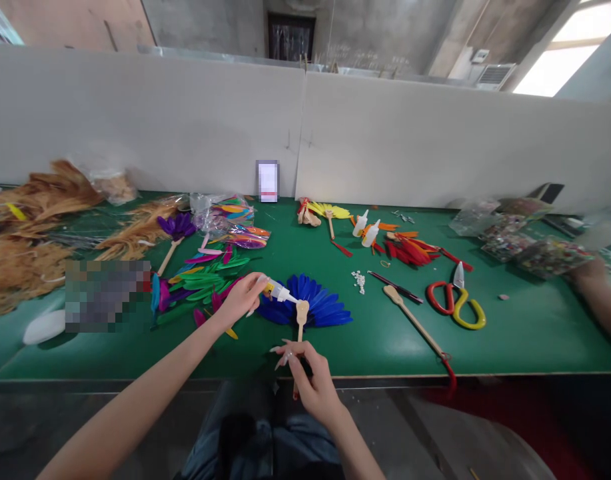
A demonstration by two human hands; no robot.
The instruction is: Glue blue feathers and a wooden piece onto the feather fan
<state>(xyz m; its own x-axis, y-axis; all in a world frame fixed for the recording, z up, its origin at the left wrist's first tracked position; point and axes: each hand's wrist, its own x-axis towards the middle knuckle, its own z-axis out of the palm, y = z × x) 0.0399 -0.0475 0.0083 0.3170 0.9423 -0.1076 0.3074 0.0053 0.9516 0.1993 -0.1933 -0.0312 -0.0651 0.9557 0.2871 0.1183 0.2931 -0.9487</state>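
Note:
A fan of blue feathers (315, 301) on a wooden stick (300, 319) lies on the green table (525, 333) near its front edge. My left hand (242, 298) is closed round a small white glue bottle (280, 292), whose nozzle points at the top of the stick. My right hand (308, 372) pinches the lower end of that stick at the table's edge.
Loose coloured feathers (205, 277) lie left of the fan, tan feathers (30, 227) at far left. Red-and-yellow scissors (458, 300), a second wooden stick (415, 323), two glue bottles (365, 228) and orange-red feathers (410, 250) lie to the right. Another person's arm (600, 300) is at far right.

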